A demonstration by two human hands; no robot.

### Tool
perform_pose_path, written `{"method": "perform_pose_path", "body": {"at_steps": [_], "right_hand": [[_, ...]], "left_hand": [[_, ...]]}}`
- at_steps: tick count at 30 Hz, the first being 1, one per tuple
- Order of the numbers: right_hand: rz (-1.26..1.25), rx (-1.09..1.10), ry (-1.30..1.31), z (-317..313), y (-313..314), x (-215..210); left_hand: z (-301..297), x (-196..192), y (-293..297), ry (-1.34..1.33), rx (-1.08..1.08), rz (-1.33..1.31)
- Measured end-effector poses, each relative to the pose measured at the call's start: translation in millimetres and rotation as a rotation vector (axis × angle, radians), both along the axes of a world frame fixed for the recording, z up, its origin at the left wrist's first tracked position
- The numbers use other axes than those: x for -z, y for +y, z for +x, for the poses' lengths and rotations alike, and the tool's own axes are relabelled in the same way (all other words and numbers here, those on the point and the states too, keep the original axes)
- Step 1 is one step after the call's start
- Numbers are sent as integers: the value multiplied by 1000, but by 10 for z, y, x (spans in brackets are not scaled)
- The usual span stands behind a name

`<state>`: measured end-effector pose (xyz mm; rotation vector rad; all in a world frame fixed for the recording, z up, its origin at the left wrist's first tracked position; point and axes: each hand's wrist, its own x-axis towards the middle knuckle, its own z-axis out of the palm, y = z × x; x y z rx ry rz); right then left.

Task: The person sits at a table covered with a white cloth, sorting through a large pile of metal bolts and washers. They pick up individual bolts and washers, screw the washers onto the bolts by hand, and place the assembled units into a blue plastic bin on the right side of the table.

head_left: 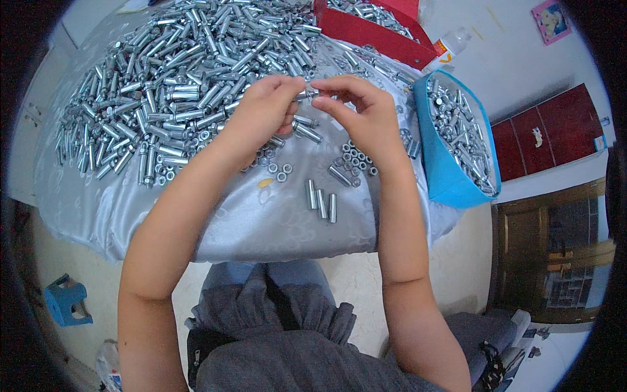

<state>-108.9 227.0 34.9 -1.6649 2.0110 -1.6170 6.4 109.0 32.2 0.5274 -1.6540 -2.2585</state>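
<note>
Above the table's near middle, my left hand (261,111) is closed round a shiny metal anchor bolt (302,96), whose end sticks out toward the right. My right hand (366,108) pinches a small metal piece at that end between thumb and forefinger; it looks like a nut, though the fingers partly cover it. Below the hands lie loose hex nuts (281,172) in small clusters. Three metal sleeves (321,203) lie side by side on the cloth nearer to me. A large heap of anchor bolts (196,72) spreads behind and left of my left hand.
A silvery patterned tablecloth (274,228) covers the table. To the right stands a blue fabric bin (450,173) full of bolts. Behind is a red box (372,32) with more bolts, beside a clear plastic bottle (450,44). A blue stool (67,302) stands on the floor at left.
</note>
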Motion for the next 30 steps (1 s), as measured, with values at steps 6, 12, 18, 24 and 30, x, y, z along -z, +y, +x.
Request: {"method": "perform_pose_path", "body": {"at_steps": [6,12,18,24,30], "right_hand": [[289,63,-289,-36,7,27],[173,51,-95,45,69,-168],[122,18,76,8,75,-132],[366,-2,-55,-44,120,-100],[122,19,-79,90,72,-142]], "left_hand": [[-21,24,6,4,-13,-42],[-32,66,-52,3,-2,25],[-29,22,-20,-49,-26,-4],[-15,38,-35,-34,3,-18],[1,46,-43,-27,22,-14]]}}
